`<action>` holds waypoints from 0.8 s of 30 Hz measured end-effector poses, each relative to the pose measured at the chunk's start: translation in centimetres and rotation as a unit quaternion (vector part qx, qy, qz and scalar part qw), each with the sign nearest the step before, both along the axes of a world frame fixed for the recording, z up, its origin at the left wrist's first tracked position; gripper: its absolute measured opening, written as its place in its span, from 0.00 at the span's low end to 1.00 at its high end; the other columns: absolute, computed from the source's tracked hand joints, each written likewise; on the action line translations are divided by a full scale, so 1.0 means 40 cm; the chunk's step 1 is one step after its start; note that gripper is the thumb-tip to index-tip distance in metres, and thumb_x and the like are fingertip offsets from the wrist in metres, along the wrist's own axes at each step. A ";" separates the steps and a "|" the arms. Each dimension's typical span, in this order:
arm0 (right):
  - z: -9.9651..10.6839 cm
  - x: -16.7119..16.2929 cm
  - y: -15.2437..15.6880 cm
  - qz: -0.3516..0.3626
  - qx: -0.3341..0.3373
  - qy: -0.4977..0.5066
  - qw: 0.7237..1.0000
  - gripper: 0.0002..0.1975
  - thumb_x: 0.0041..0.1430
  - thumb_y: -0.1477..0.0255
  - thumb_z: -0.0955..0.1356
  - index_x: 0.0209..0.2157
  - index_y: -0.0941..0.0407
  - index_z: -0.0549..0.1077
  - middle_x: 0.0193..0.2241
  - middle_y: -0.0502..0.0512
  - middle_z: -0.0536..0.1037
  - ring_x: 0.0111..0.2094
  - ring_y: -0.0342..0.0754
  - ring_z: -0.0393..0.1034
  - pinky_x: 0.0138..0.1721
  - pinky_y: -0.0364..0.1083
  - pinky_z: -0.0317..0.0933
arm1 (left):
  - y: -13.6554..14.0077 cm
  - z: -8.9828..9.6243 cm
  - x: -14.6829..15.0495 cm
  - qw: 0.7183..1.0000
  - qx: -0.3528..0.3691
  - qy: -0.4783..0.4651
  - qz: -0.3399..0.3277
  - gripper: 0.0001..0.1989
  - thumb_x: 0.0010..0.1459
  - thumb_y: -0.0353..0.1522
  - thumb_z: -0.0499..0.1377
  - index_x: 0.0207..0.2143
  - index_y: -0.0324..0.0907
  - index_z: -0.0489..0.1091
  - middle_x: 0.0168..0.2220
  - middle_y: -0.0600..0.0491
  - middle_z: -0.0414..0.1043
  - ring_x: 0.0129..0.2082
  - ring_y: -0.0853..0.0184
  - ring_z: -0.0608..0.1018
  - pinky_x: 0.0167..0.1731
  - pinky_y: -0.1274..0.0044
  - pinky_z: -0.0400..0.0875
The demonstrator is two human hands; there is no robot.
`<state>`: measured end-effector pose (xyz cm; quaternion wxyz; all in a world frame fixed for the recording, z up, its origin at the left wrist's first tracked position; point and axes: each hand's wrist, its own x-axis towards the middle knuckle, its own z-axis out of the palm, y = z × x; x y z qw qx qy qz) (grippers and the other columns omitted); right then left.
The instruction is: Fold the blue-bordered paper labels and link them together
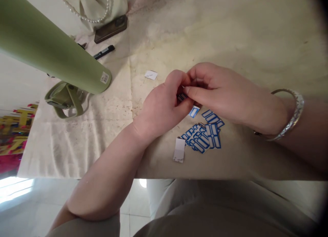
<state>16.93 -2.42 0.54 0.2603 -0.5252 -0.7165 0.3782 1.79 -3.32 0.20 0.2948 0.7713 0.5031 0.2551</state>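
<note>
My left hand (pixel 164 105) is closed, with thumb and fingers curled around a small blue-and-white sticker label (pixel 182 97), mostly hidden inside the grip. My right hand (pixel 217 92) meets it from the right, its thumb and fingertips pinched at the same label; the exact contact is hidden. Just under the left thumb shows another blue-edged label (pixel 194 111); whether it is held or lies on the cloth I cannot tell. Below the hands is a loose, overlapping pile of blue-bordered labels (pixel 202 138). A white paper slip (pixel 179 150) with handwriting touches the pile's left side.
A second paper slip (pixel 151 75) lies beyond my left hand on the cloth-covered table (pixel 102 138). To the left are a tall green bottle (pixel 64 52), its lid (pixel 65 98) and a black marker (pixel 104 52). Farther back are a phone (pixel 111 28) and a pearl-handled bag (pixel 115 3).
</note>
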 end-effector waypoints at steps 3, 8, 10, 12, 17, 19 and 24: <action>-0.001 0.001 0.000 0.005 0.001 -0.003 1.000 0.02 0.56 0.71 0.64 0.30 0.52 0.69 0.31 0.52 0.74 0.33 0.50 0.68 0.31 0.49 0.57 | -0.002 0.003 0.002 1.000 -0.005 -0.006 0.001 0.12 0.49 0.24 0.59 0.36 0.45 0.64 0.31 0.56 0.69 0.34 0.64 0.72 0.34 0.72 0.65; -0.008 0.003 0.002 0.002 0.011 -0.012 1.000 0.01 0.55 0.71 0.65 0.31 0.51 0.69 0.32 0.51 0.75 0.33 0.50 0.68 0.31 0.48 0.57 | -0.007 0.006 0.005 0.998 -0.027 -0.056 0.013 0.12 0.47 0.23 0.60 0.33 0.45 0.64 0.29 0.55 0.68 0.40 0.61 0.73 0.38 0.72 0.65; -0.008 0.005 0.001 0.002 0.019 -0.019 1.000 0.01 0.55 0.71 0.65 0.31 0.51 0.69 0.31 0.51 0.75 0.33 0.50 0.68 0.30 0.48 0.57 | -0.012 0.010 0.007 0.999 -0.026 -0.041 0.014 0.13 0.47 0.23 0.60 0.33 0.46 0.63 0.28 0.55 0.68 0.41 0.60 0.73 0.38 0.71 0.65; -0.007 0.005 -0.002 0.006 0.020 -0.032 0.999 0.02 0.55 0.70 0.65 0.31 0.52 0.69 0.31 0.51 0.74 0.32 0.50 0.68 0.30 0.48 0.57 | -0.019 0.015 0.010 1.000 -0.020 -0.011 0.010 0.14 0.47 0.22 0.60 0.34 0.46 0.63 0.28 0.56 0.68 0.40 0.59 0.73 0.38 0.71 0.65; 0.001 0.003 -0.009 0.010 0.029 -0.052 0.998 0.02 0.53 0.73 0.64 0.31 0.52 0.67 0.31 0.50 0.73 0.31 0.47 0.67 0.29 0.47 0.57 | -0.033 0.029 0.017 0.998 -0.022 0.058 0.014 0.14 0.48 0.26 0.60 0.36 0.45 0.61 0.31 0.55 0.69 0.37 0.59 0.74 0.36 0.71 0.65; 0.002 0.001 -0.011 0.013 0.035 -0.059 0.998 0.03 0.53 0.73 0.64 0.31 0.52 0.67 0.31 0.50 0.73 0.31 0.46 0.66 0.28 0.46 0.57 | -0.036 0.031 0.017 0.997 -0.021 0.068 0.014 0.14 0.48 0.26 0.60 0.37 0.45 0.60 0.31 0.54 0.68 0.38 0.58 0.74 0.36 0.71 0.64; 0.003 -0.002 -0.015 0.023 0.041 -0.076 0.996 0.04 0.52 0.74 0.63 0.32 0.53 0.67 0.31 0.49 0.73 0.31 0.45 0.66 0.28 0.45 0.56 | -0.042 0.031 0.018 0.999 -0.015 0.044 0.008 0.14 0.48 0.26 0.60 0.35 0.46 0.60 0.28 0.55 0.66 0.41 0.58 0.73 0.39 0.71 0.63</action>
